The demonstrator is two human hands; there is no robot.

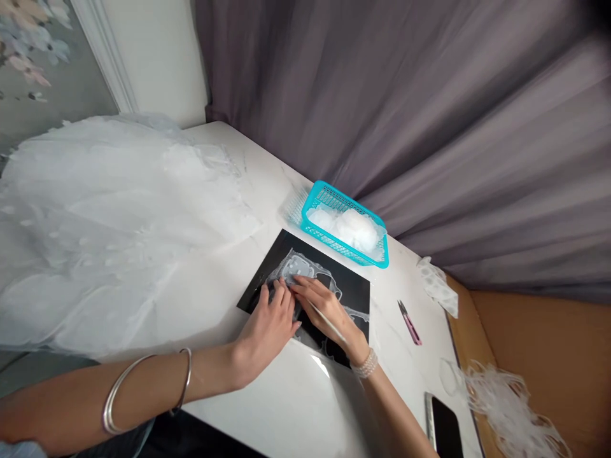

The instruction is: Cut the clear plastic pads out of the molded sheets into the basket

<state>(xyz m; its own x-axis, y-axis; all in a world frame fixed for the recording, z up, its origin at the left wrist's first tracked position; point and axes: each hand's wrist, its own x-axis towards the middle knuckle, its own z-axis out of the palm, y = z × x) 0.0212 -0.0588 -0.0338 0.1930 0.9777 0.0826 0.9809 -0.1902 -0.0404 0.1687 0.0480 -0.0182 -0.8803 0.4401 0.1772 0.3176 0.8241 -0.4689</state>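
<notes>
A black sheet [351,289] lies on the white table, with a piece of sheer white embroidered fabric [298,267] spread over it. My left hand [272,318] rests on the fabric, its fingers stretched out and pressing down. Close beside it, my right hand [327,312] is closed around a thin pale stick [329,321], held like a pen. The tip of the stick is hidden by my fingers, near the fabric's patterned part.
Behind the sheet stands a turquoise basket [310,219] holding white fluffy material [358,230]. A large pile of white tulle [109,210] covers the left side. Pink-handled snips [410,323], a phone [445,427] and white fabric strips [510,404] are at the right, by a cardboard box [539,343].
</notes>
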